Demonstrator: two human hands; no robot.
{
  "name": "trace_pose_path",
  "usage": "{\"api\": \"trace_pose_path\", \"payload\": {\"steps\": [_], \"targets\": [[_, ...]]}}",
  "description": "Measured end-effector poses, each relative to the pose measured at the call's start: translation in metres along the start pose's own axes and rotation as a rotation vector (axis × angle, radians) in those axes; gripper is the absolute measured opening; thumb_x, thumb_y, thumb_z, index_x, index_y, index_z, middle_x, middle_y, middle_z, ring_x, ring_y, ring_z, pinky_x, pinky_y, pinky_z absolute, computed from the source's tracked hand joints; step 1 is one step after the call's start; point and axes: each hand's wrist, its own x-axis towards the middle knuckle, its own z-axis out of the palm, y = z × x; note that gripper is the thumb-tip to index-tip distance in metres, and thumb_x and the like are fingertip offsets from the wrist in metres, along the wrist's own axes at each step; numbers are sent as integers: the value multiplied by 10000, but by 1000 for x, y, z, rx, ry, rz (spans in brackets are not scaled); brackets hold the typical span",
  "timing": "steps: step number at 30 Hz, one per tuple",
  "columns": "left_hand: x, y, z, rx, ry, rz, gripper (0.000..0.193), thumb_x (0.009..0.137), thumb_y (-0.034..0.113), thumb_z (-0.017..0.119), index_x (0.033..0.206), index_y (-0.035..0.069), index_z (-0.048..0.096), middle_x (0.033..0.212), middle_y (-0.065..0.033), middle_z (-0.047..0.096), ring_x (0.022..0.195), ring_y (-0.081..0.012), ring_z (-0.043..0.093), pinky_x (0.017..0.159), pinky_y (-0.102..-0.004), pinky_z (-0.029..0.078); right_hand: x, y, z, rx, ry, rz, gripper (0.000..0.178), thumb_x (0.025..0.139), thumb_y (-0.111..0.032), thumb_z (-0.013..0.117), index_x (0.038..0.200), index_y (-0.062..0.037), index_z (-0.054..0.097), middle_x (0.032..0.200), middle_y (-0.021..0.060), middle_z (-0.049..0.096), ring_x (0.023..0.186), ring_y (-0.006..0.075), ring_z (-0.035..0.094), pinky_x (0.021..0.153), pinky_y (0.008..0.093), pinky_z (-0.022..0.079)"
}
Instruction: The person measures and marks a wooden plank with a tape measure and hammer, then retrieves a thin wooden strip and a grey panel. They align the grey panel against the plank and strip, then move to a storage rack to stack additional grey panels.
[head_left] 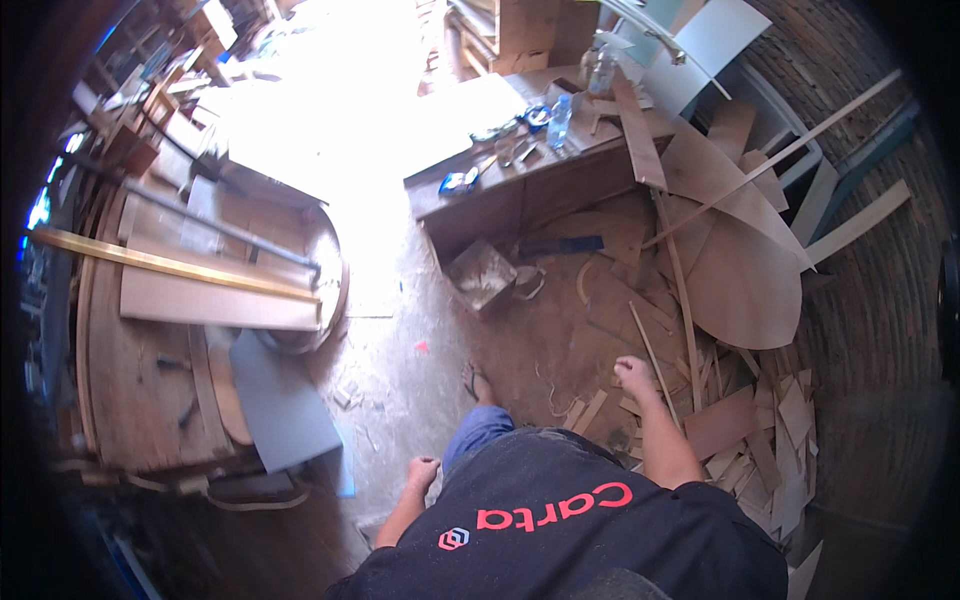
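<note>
My left hand [424, 470] hangs low beside my left hip, its fingers curled in, with nothing visible in them. Farther forward on the right, my right hand [632, 373] is held in a loose fist, and no object shows in it. Nearest to that hand is a thin wooden strip [650, 350] slanting up from the floor scraps. Under my right forearm lie offcuts [593, 410] of pale wood. My foot [477, 384], in a sandal, is on the floor ahead of me.
A wooden desk [540, 180] ahead carries a plastic bottle [559, 122] and small items. Large brown sheets [740, 280] lean at right above heaped scraps [790, 450]. A workbench [100, 400] at left bears boards and a grey panel [283, 400]. An open box [482, 277] sits by the desk.
</note>
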Motion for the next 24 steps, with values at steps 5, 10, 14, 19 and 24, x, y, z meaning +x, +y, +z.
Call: {"api": "trace_pose_path", "payload": {"steps": [5, 10, 14, 19, 24], "targets": [[83, 71, -51, 4, -82, -103, 326, 753, 183, 729, 1003, -24, 696, 896, -134, 701, 800, -230, 649, 737, -352, 515, -21, 21, 23, -217, 58, 186, 150, 804, -168, 653, 876, -50, 712, 686, 49, 664, 612, 139, 645, 605, 297, 512], [158, 195, -118, -120, 56, 188, 312, 800, 188, 697, 1032, -21, 675, 851, -127, 690, 767, -195, 634, 690, -328, 508, -1, 24, 21, -83, 182, 425, 146, 800, -179, 638, 775, -48, 699, 669, 43, 642, 601, 139, 603, 586, 310, 483], [177, 287, -144, -226, 161, 337, 298, 841, 178, 662, 1056, -28, 662, 897, -130, 686, 794, -185, 631, 703, -307, 494, 80, -30, -23, 30, 331, 285, 193, 828, -203, 602, 741, -50, 682, 648, 34, 604, 638, 159, 580, 612, 331, 459], [183, 330, -115, -268, 185, 245, 308, 829, 174, 666, 1052, -37, 661, 899, -136, 681, 818, -201, 630, 749, -315, 491, 254, -63, -109, -48, 564, 74, 284, 881, -266, 577, 789, -13, 664, 731, 101, 628, 710, 232, 600, 671, 391, 466], [123, 300, -47, -142, 162, -90, 269, 786, 186, 712, 981, 1, 686, 708, -66, 625, 619, -158, 558, 573, -316, 451, 408, -149, -170, -286, 429, 98, 402, 883, -345, 573, 1061, 8, 647, 1038, 227, 659, 1001, 372, 617, 872, 441, 468]]}}
